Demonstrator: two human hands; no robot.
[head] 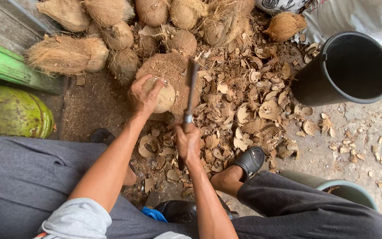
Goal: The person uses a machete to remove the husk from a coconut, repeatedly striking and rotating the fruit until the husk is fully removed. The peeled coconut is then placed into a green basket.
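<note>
My left hand (143, 94) grips a pale, partly shelled coconut (164, 96) and holds it on a round wooden chopping block (173, 71) covered in brown dust. My right hand (187, 142) is closed around the handle of a long dark cleaver (191, 84), whose blade points away from me and lies just right of the coconut, over the block. Both forearms reach forward from my lap.
Several husked coconuts (67, 54) are piled beyond the block. Shell chips (261, 110) litter the ground to the right. A black bucket (345, 66) stands at right, a grey-green tub (350, 190) near my right knee, a green cylinder (14, 113) at left. My sandalled foot (248, 161) rests among the chips.
</note>
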